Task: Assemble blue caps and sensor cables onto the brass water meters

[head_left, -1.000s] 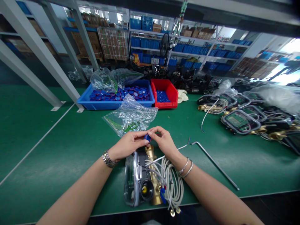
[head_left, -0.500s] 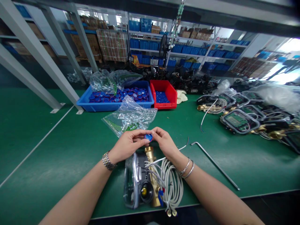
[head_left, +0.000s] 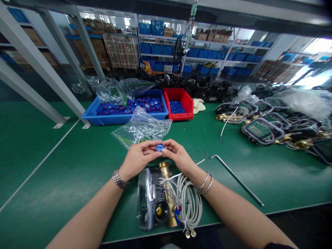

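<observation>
Between the fingertips of my left hand (head_left: 138, 157) and my right hand (head_left: 178, 155) is a small round blue cap (head_left: 160, 147) with a reddish edge. Both hands pinch it, its face turned up towards me. Just below them on the green bench lies a meter with a clear cover (head_left: 144, 204) and a black body. Its brass pipe (head_left: 170, 199) points its threaded end towards my hands. A coil of pale cable (head_left: 191, 204) rests against the pipe's right side. Beyond my fingers sits a clear plastic bag (head_left: 149, 126) with small green and pale pieces inside.
A blue tray (head_left: 109, 120) of similar caps and a red bin (head_left: 191, 110) of small blue parts stand behind the bag. To the right lies a bent metal rod (head_left: 238, 181). Several more meters (head_left: 263, 131) crowd the far right. Metal posts (head_left: 46, 65) rise at the left.
The cap has shifted slightly left and up in view, and its face shows more fully. My right fingers have moved left with it, and the whole view has shifted a little.
</observation>
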Action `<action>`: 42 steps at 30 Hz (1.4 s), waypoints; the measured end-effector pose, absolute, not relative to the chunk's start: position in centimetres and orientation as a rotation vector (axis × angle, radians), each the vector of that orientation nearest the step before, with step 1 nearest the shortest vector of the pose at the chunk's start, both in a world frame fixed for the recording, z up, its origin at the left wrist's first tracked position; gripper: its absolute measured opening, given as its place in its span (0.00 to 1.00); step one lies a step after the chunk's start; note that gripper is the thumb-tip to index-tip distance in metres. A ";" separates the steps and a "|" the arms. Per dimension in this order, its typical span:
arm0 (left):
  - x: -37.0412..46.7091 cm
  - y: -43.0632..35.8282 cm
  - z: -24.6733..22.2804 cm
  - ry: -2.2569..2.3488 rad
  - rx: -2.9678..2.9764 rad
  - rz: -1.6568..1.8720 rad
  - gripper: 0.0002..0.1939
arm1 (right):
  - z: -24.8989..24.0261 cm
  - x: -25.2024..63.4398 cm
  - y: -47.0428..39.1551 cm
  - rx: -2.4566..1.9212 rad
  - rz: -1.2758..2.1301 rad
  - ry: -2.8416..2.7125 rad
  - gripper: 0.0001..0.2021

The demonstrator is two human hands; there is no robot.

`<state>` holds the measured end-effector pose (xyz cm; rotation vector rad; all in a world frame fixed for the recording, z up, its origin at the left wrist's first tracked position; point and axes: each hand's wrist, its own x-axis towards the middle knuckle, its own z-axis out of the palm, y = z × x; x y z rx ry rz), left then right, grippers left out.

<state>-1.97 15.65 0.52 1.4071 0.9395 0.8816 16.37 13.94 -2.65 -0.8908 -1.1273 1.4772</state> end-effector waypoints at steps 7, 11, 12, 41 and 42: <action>-2.4 16.3 0.1 0.858 1.331 0.868 0.25 | -2.5 16.7 14.0 -0.779 1.561 -1.094 0.16; -2.6 16.3 0.1 0.807 1.369 0.821 0.25 | -2.7 16.8 13.9 -0.691 1.685 -0.977 0.15; -2.6 16.3 0.1 0.805 1.374 0.825 0.26 | -2.7 16.9 13.9 -0.687 1.710 -0.948 0.15; -2.2 15.7 0.2 0.845 1.738 0.925 0.25 | -2.5 16.9 13.7 -0.794 1.656 -1.035 0.16; -2.3 15.8 0.2 0.838 1.804 0.948 0.24 | -2.5 16.8 13.7 -0.801 1.660 -1.050 0.17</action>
